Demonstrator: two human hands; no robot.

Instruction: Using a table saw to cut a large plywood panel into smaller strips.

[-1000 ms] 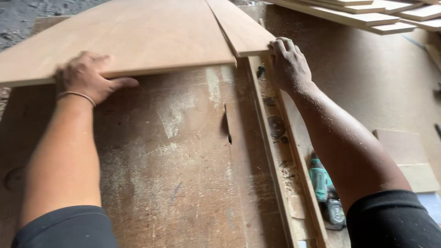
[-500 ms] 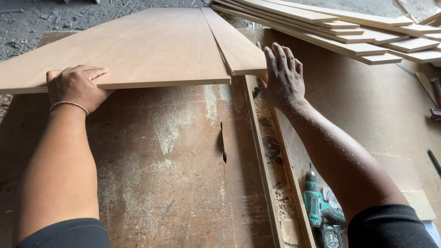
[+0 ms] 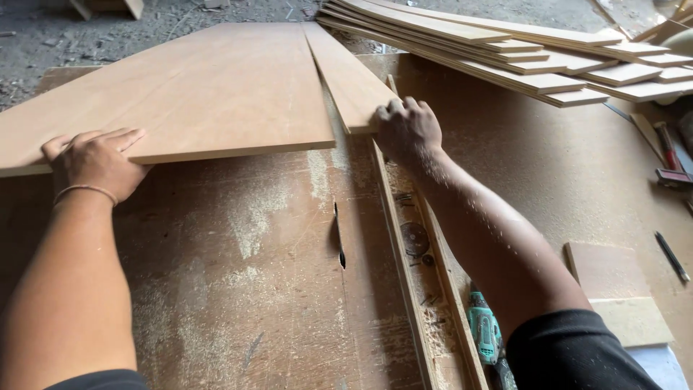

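Dusty saw table (image 3: 238, 303) carries wide board (image 3: 188, 94), flat, near end past slot with saw blade (image 3: 338, 244). Narrow cut strip (image 3: 350, 79) lies just beside board's right edge. Stack of strips (image 3: 548, 54) far right. Left hand (image 3: 94, 162) flat, fingers spread on board's near edge. Right hand (image 3: 408, 130) curled, gripping strip's near end.
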